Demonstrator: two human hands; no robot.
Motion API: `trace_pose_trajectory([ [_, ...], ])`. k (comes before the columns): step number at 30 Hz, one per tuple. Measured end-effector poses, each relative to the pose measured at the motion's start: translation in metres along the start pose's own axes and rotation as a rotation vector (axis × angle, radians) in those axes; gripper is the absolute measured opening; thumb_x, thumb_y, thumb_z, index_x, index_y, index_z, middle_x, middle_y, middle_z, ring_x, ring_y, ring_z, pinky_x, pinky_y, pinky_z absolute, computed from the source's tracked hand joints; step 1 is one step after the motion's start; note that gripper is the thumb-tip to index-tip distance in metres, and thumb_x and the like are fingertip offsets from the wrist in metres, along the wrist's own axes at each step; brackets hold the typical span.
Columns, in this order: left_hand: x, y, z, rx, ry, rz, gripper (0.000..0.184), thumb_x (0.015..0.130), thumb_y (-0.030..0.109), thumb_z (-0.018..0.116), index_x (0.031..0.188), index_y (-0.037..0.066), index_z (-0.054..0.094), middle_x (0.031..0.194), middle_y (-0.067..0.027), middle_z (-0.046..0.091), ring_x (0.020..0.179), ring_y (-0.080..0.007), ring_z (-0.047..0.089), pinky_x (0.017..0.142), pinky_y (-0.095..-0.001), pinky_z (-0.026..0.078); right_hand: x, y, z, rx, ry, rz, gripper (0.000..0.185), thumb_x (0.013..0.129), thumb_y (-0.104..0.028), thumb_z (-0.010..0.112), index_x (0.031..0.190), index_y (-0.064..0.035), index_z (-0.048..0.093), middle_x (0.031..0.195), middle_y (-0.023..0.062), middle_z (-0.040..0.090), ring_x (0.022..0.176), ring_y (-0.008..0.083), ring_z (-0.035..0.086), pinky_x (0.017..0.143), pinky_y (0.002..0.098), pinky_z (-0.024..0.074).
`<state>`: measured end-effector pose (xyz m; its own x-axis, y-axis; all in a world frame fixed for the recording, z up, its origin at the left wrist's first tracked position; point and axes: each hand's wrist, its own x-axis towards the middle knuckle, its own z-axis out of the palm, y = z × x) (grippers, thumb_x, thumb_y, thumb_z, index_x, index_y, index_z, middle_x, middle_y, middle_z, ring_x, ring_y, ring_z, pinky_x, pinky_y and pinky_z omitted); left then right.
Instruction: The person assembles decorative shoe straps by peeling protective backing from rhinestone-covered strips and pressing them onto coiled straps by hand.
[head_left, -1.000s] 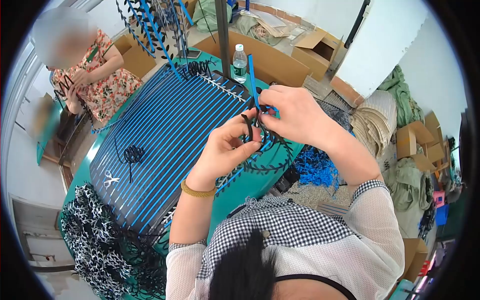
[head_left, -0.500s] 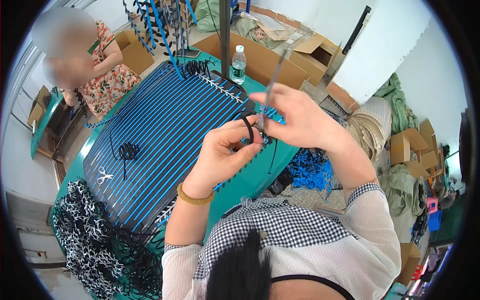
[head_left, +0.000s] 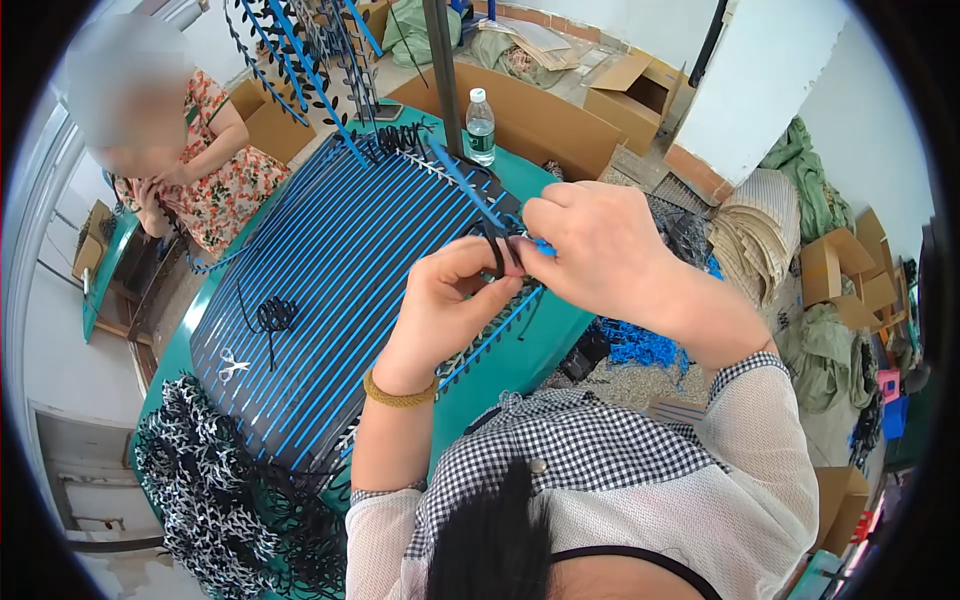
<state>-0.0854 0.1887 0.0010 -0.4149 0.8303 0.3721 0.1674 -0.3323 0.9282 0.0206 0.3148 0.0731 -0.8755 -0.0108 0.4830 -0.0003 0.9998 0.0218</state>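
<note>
My left hand [head_left: 455, 305] is closed, thumb and forefinger pinching a looped black strip [head_left: 500, 258]. My right hand [head_left: 605, 245] meets it at the fingertips, its fingers curled in; what they grip is hidden. A long, narrow blue strip [head_left: 462, 183] slants up and left from the fingertips. Below both hands lies the green table [head_left: 510, 355], with a dark board strung with parallel blue cords [head_left: 330, 260] to the left.
White-handled scissors [head_left: 233, 366] and a coil of black cord [head_left: 276, 314] lie on the board. A heap of black-and-white trim [head_left: 195, 480] covers the near left corner. A water bottle [head_left: 480, 128] stands near a metal post [head_left: 443, 75]. Another person [head_left: 215, 185] works across the table.
My right hand has drawn in, its raised fingers curling down beside my left fingertips. The long thin piece that stood upright and blurred there is gone from that spot; a blue strip now slants left.
</note>
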Motion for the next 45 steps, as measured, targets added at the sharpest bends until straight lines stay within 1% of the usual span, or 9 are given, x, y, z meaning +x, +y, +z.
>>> trace_pose_trajectory([
  [8, -0.007, -0.001, -0.007, -0.392, -0.099, 0.057, 0.016, 0.068, 0.007, 0.067, 0.076, 0.0, 0.055, 0.081, -0.0049, 0.053, 0.074, -0.0135, 0.051, 0.067, -0.0252, 0.041, 0.015, 0.034, 0.001, 0.61, -0.22, -0.221, 0.022, 0.068, -0.02, 0.058, 0.079, -0.0008, 0.057, 0.071, 0.0142, 0.056, 0.068, 0.03, 0.055, 0.06, 0.0357, 0.0436],
  [12, -0.006, -0.007, -0.024, -0.646, -0.111, 0.226, 0.02, 0.066, 0.012, 0.068, 0.067, 0.003, 0.05, 0.075, -0.0088, 0.052, 0.068, -0.016, 0.049, 0.064, -0.0279, 0.04, 0.016, 0.057, -0.014, 0.823, -0.37, -0.195, 0.032, 0.07, -0.017, 0.064, 0.098, -0.0031, 0.059, 0.077, 0.0104, 0.06, 0.071, 0.0187, 0.057, 0.061, 0.0275, 0.0442],
  [18, -0.003, -0.006, -0.019, -0.641, -0.093, 0.163, 0.023, 0.069, 0.016, 0.069, 0.07, 0.004, 0.05, 0.076, -0.0091, 0.051, 0.062, -0.0122, 0.048, 0.053, -0.021, 0.042, 0.01, 0.028, 0.016, 0.8, 0.169, -0.142, 0.011, 0.07, -0.004, 0.062, 0.08, -0.0039, 0.064, 0.06, 0.0049, 0.053, 0.054, 0.0128, 0.051, 0.048, 0.026, 0.0384],
  [26, -0.008, -0.007, -0.018, -0.459, 0.101, 0.115, 0.022, 0.072, 0.015, 0.067, 0.08, 0.001, 0.052, 0.081, -0.009, 0.055, 0.065, -0.0108, 0.054, 0.052, -0.0168, 0.045, 0.004, 0.001, 0.022, 0.512, 0.219, -0.126, 0.011, 0.07, -0.017, 0.055, 0.064, -0.0097, 0.059, 0.058, 0.0042, 0.05, 0.055, 0.0225, 0.053, 0.048, 0.0321, 0.0427],
  [27, -0.008, -0.007, -0.017, -0.464, 0.109, 0.108, 0.021, 0.072, 0.014, 0.066, 0.082, 0.001, 0.053, 0.082, -0.0086, 0.055, 0.066, -0.0107, 0.054, 0.052, -0.017, 0.045, 0.004, 0.004, 0.026, 0.585, 0.266, -0.172, 0.012, 0.067, -0.012, 0.063, 0.078, -0.0068, 0.064, 0.056, 0.0046, 0.047, 0.049, 0.0171, 0.047, 0.044, 0.028, 0.0365],
  [36, -0.004, 0.001, -0.01, -0.257, 0.099, 0.06, 0.012, 0.075, 0.004, 0.061, 0.083, 0.0, 0.052, 0.085, -0.0042, 0.051, 0.067, -0.0072, 0.048, 0.057, -0.0175, 0.042, -0.004, 0.007, 0.021, 1.031, 0.087, 0.172, 0.007, 0.069, -0.008, 0.063, 0.076, -0.0049, 0.063, 0.062, 0.0006, 0.052, 0.056, 0.0077, 0.044, 0.05, 0.0223, 0.0336],
  [40, -0.003, -0.005, -0.014, -0.214, 0.095, -0.025, 0.013, 0.074, 0.005, 0.062, 0.082, 0.001, 0.052, 0.083, -0.0048, 0.052, 0.066, -0.0067, 0.048, 0.056, -0.0174, 0.04, -0.011, 0.027, -0.015, 0.771, 0.262, 0.096, 0.011, 0.073, -0.012, 0.059, 0.081, -0.004, 0.061, 0.069, 0.0078, 0.059, 0.058, 0.013, 0.053, 0.053, 0.0241, 0.0415],
  [42, -0.006, -0.009, -0.021, -0.224, 0.003, -0.075, 0.013, 0.073, 0.005, 0.062, 0.081, 0.002, 0.052, 0.082, -0.0054, 0.052, 0.065, -0.0067, 0.048, 0.056, -0.0174, 0.04, -0.015, 0.053, -0.02, 0.634, 0.578, 0.288, 0.008, 0.075, -0.012, 0.061, 0.08, -0.006, 0.062, 0.067, 0.0002, 0.053, 0.051, 0.0055, 0.043, 0.045, 0.0191, 0.033],
  [45, -0.009, -0.016, -0.03, -0.266, -0.038, -0.091, 0.02, 0.07, 0.012, 0.066, 0.078, 0.002, 0.052, 0.081, -0.006, 0.052, 0.065, -0.0087, 0.048, 0.056, -0.0184, 0.04, -0.057, 0.158, -0.034, 0.228, 0.651, 0.721, 0.026, 0.075, -0.027, 0.06, 0.091, -0.0076, 0.059, 0.082, 0.007, 0.056, 0.068, 0.0163, 0.051, 0.059, 0.026, 0.0396],
])
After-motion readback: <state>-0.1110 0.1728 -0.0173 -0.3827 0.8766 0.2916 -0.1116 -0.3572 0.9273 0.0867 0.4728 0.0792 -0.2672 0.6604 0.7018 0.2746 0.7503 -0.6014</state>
